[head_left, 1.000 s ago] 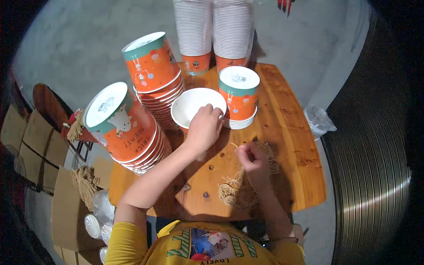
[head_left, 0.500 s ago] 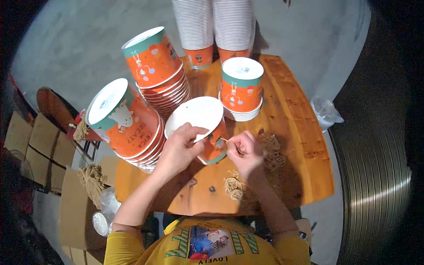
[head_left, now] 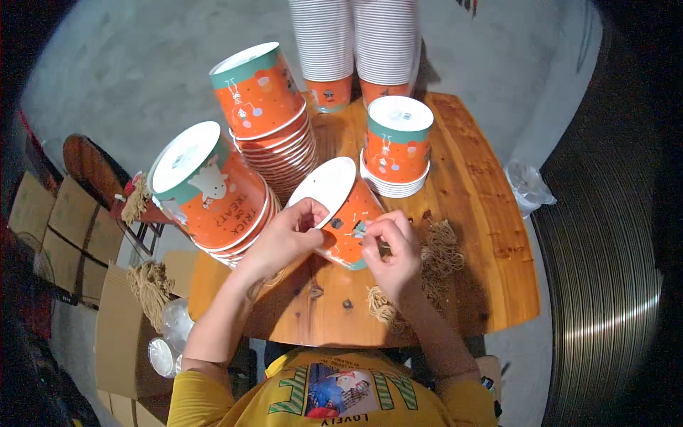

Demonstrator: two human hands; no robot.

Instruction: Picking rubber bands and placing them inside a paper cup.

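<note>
My left hand (head_left: 284,238) grips an orange paper bucket (head_left: 340,213) tipped on its side, its white base facing up and to the left. My right hand (head_left: 390,252) pinches at the bucket's side near its teal rim, fingers closed on a thin piece of tan cord; the cord itself is barely visible. Both hands meet over the middle of a small wooden table (head_left: 484,213). A loose pile of tan cords (head_left: 441,249) lies just right of my right hand.
Stacks of upturned orange buckets stand left (head_left: 206,188), back left (head_left: 263,96) and back right (head_left: 397,142). Two tall white-ribbed stacks (head_left: 356,43) rise at the far edge. Cardboard boxes (head_left: 43,235) and a cord bundle (head_left: 151,285) lie on the floor to the left. Corrugated metal (head_left: 605,285) stands right.
My left hand lifted the bucket from upright on the table and tipped it on its side toward me. My right hand came up from the cord pile to the bucket's side.
</note>
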